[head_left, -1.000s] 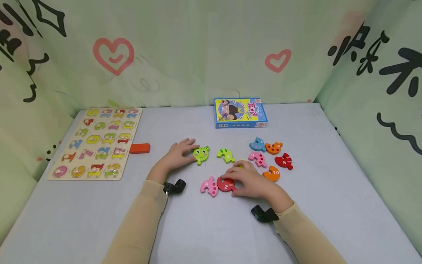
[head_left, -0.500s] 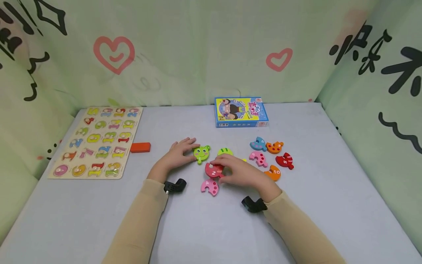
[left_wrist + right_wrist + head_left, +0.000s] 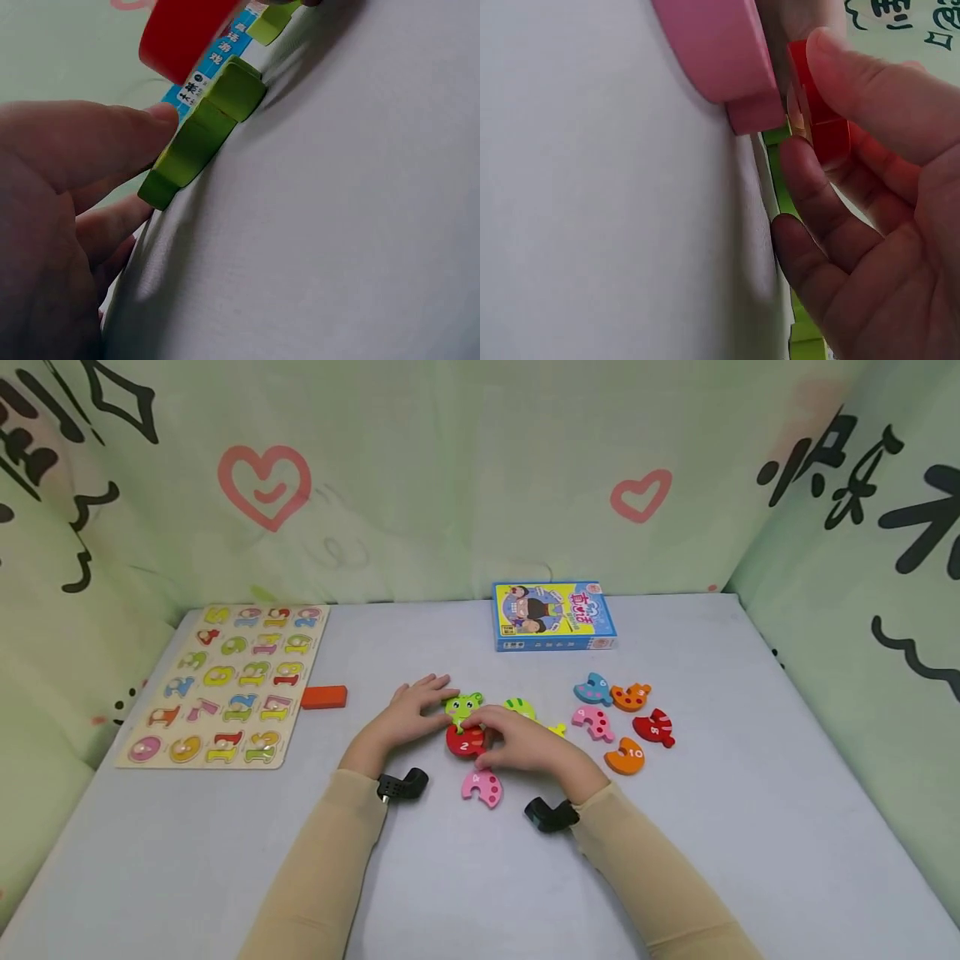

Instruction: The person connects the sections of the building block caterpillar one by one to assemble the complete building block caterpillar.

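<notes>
Pinching red "2" pc (image 3: 462, 743) w/ R hand (image 3: 525, 745); L hand (image 3: 408, 717), fingers extended, touching frog pc (image 3: 464, 704).

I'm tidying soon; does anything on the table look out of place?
Perhaps the plain red-orange block: it lies against or partly under the number board, away from the red 2 piece. Nothing looks spilled.

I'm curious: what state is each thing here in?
Red piece: held in right hand, off the table
Frog piece: flat, touched by left hand
Nearer pink piece: lying flat
Striped green piece: partly hidden
Cluster at right: lying flat
Picture box: shut
Number board: lying flat
Orange block: lying flat
</notes>
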{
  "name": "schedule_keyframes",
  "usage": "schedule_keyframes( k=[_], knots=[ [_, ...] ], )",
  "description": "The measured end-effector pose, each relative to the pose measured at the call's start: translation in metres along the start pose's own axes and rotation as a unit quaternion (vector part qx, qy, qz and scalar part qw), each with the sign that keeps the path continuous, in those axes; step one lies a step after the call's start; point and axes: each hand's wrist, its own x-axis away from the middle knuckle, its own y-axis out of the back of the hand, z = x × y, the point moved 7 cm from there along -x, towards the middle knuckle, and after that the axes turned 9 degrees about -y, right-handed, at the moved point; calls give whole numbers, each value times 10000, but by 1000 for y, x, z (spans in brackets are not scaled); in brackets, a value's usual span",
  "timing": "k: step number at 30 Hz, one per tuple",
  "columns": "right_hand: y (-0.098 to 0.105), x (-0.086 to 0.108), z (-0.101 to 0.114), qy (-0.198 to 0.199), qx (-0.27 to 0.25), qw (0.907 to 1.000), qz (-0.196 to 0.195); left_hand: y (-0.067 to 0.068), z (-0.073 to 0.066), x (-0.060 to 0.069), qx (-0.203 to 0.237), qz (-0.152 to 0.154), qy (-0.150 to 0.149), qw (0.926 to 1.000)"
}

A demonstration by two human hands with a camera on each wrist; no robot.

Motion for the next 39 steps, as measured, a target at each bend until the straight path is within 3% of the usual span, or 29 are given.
schedule_keyframes(
  k=[10, 22, 39],
  knots=[
    [-2, -6, -4, 84, -211, 9997, -86, 0, -1, 0, -10, -37, 20, 10000],
    [-4, -9, -5, 138, -105, 9996, -228, 0, -1, 0, -47, -16, 90, 9999],
    [-4, -8, -4, -132, 147, 9994, -268, -2, 0, -1, -60, 49, 139, 9999]
  ],
)
